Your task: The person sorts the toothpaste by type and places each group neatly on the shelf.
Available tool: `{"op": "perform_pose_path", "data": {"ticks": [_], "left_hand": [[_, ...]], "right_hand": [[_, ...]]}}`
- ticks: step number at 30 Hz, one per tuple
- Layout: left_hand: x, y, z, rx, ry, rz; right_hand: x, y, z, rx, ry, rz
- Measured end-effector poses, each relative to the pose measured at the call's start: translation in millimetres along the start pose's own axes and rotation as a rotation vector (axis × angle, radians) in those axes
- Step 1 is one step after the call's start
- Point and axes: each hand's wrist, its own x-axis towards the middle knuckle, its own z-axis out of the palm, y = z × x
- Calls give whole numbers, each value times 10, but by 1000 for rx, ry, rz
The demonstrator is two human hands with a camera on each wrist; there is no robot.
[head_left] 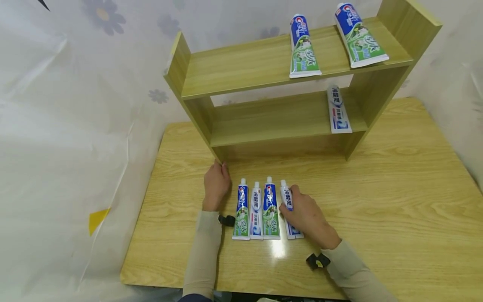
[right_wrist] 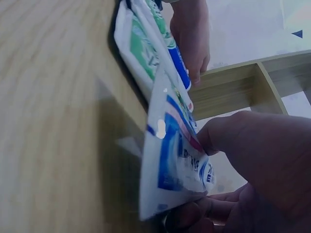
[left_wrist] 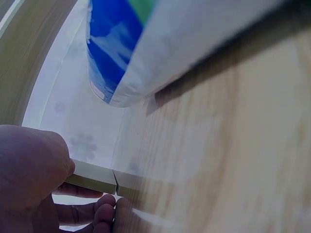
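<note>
At the front of the wooden shelf (head_left: 260,138), my left hand (head_left: 216,184) holds the lower end of its left side panel (left_wrist: 92,177), thumb on one side and fingers on the other. My right hand (head_left: 307,214) grips a white toothpaste tube (head_left: 286,197) between thumb and fingers; in the right wrist view this tube (right_wrist: 177,160) stands tilted at the table surface. Left of it lie a blue-green toothpaste tube (head_left: 270,209), a white toothpaste tube (head_left: 256,212) and another blue-green toothpaste tube (head_left: 242,212), side by side with caps toward the shelf.
Two blue-green tubes, one left (head_left: 305,50) and one right (head_left: 360,40), lean on the upper shelf board. A white tube (head_left: 338,110) leans on the lower board's right end. The wooden table (head_left: 407,201) extends to the right; a plastic-covered wall (head_left: 75,147) stands at left.
</note>
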Motion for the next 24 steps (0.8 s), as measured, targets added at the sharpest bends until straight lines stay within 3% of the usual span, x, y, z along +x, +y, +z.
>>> {"op": "perform_pose_path", "data": {"ticks": [5, 13, 20, 21, 24], "left_hand": [[10, -102, 85, 9, 5, 6], [-25, 235, -211, -13, -28, -18], [24, -68, 68, -5, -5, -3], [13, -1, -7, -11, -13, -7], [10, -19, 7, -18, -3, -7]], "right_hand": [[30, -54, -114, -7, -3, -28], [-23, -277, -465, 37, 8, -78], [-64, -538, -938, -6, 75, -146], [-43, -566, -1003, -16, 91, -157], [41, -630, -1177, -64, 170, -200]]}}
